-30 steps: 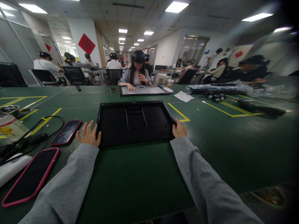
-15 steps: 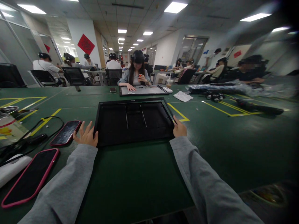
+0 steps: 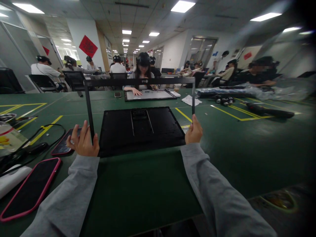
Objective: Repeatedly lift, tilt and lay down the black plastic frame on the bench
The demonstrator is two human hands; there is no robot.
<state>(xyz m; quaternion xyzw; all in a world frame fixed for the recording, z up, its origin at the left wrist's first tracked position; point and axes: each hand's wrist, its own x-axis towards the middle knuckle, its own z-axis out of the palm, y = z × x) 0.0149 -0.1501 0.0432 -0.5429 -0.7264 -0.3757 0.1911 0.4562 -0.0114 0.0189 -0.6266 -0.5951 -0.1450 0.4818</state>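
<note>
A thin black monitor frame (image 3: 138, 81) stands tilted up off a flat black monitor panel (image 3: 140, 128) that lies on the green table (image 3: 138, 187). My left hand (image 3: 82, 141) grips the frame's left side bar near its lower end, fingers partly spread. My right hand (image 3: 194, 131) pinches the lower end of the frame's right side bar. Both hands are at the near corners of the panel. Grey sleeves cover both arms.
Two pink-cased phones (image 3: 29, 189) (image 3: 61, 146) lie left of the panel, beside black cables (image 3: 37, 138) and a metal bowl (image 3: 7, 117). Yellow tape lines (image 3: 185, 117) mark the table. A person (image 3: 143, 74) across works on another panel (image 3: 149, 94). Tools (image 3: 269, 112) lie at the right.
The frame, flat on the panel a second ago, has been lifted at its far edge and now stands nearly upright. Both hands rose with its side bars.
</note>
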